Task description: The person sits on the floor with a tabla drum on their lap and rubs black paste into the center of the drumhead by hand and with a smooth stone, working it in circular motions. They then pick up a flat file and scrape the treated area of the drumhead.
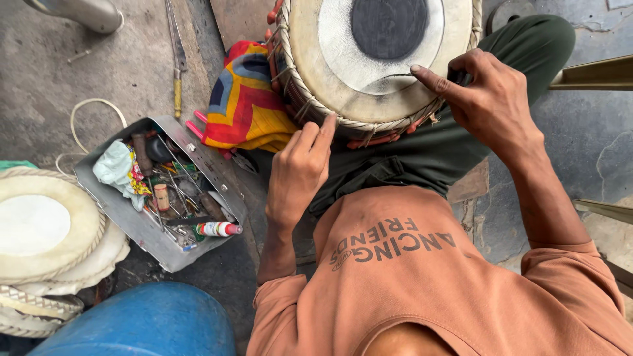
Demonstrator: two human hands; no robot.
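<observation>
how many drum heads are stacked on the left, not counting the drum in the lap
3 at least. The top drum head lies flat at the left edge, a second pokes out under its right side, and a third shows its braided rim below. More may be hidden underneath.

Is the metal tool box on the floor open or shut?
Open. The metal tool box has no lid over it, so its contents show from above: a crumpled cloth, small tools and a tube.
</observation>
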